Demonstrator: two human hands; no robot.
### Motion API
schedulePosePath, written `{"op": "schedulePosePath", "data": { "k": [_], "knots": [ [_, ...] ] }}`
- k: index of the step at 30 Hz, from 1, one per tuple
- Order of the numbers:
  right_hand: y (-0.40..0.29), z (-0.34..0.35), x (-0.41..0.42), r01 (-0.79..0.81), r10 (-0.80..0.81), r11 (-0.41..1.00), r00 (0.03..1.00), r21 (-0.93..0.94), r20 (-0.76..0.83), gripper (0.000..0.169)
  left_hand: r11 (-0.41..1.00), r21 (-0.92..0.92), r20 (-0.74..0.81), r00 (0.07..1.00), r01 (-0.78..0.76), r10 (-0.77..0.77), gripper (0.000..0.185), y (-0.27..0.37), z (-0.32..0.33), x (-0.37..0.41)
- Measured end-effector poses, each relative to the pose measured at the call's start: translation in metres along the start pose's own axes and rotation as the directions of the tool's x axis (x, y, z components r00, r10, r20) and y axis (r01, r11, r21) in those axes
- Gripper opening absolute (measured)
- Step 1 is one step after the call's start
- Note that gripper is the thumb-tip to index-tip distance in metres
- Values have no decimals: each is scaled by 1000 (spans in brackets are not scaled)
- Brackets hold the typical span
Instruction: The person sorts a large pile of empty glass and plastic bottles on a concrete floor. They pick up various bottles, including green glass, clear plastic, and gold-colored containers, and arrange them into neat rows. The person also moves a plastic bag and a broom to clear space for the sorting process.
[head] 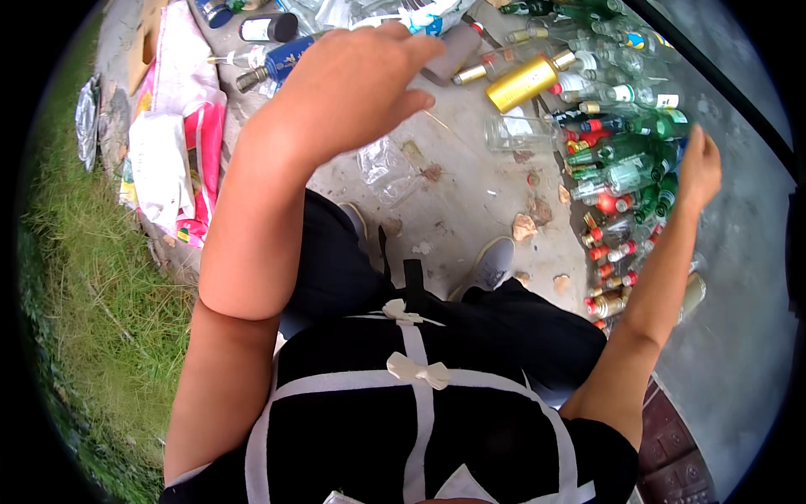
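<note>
My left hand (362, 94) reaches forward over the concrete, thumb and fingers apart, with nothing visible in it. Its fingertips overlap the view of a frosted bottle (454, 53) with a red cap; whether they touch is unclear. Partly covered by that hand is a blue bottle (286, 62) with a metallic cap. At the right, my right hand (700, 167) is over the edge of a bed of lying glass bottles, beside green bottles (636, 150). Its grip is hidden from above. A gold bottle (524, 83) and a clear, wide glass jar (519, 133) lie between the hands.
Pink and white sacks (170, 138) lie at the left beside grass (94, 264). A crumpled clear plastic piece (384, 167) and stone chunks (524, 227) are near my shoes (494, 261). A black bar (718, 82) crosses the upper right.
</note>
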State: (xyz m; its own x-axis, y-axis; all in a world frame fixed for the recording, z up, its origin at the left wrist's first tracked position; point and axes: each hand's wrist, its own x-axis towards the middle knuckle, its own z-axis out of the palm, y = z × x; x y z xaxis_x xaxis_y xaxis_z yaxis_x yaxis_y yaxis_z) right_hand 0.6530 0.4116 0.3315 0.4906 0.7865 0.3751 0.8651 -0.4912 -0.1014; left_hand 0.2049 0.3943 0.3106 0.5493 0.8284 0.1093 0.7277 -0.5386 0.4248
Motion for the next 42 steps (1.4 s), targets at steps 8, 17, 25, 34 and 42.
{"op": "schedulePosePath", "data": {
  "k": [8, 17, 25, 34, 42],
  "knots": [
    [-140, 19, 14, 263, -192, 951, 915, -164, 355, 55, 989, -144, 59, 998, 21, -13, 40, -16, 21, 13],
    [-266, -20, 4, 474, -393, 856, 856, -208, 335, 32, 957, -271, 316, 949, 105, -14, 41, -24, 29, 30],
    [-200, 66, -18, 519, -362, 828, 784, -213, 504, 40, 960, -234, 273, 958, 154, -87, 42, -44, 32, 19],
    [-52, 172, -115, 734, -379, 675, 424, -67, 823, 37, 953, -120, 237, 940, 279, -245, 41, -73, 6, -19],
    [-3, 250, -153, 831, -496, 553, 382, -56, 780, 59, 912, 47, 184, 894, 407, -409, 42, -62, 9, -21]
  ]
}}
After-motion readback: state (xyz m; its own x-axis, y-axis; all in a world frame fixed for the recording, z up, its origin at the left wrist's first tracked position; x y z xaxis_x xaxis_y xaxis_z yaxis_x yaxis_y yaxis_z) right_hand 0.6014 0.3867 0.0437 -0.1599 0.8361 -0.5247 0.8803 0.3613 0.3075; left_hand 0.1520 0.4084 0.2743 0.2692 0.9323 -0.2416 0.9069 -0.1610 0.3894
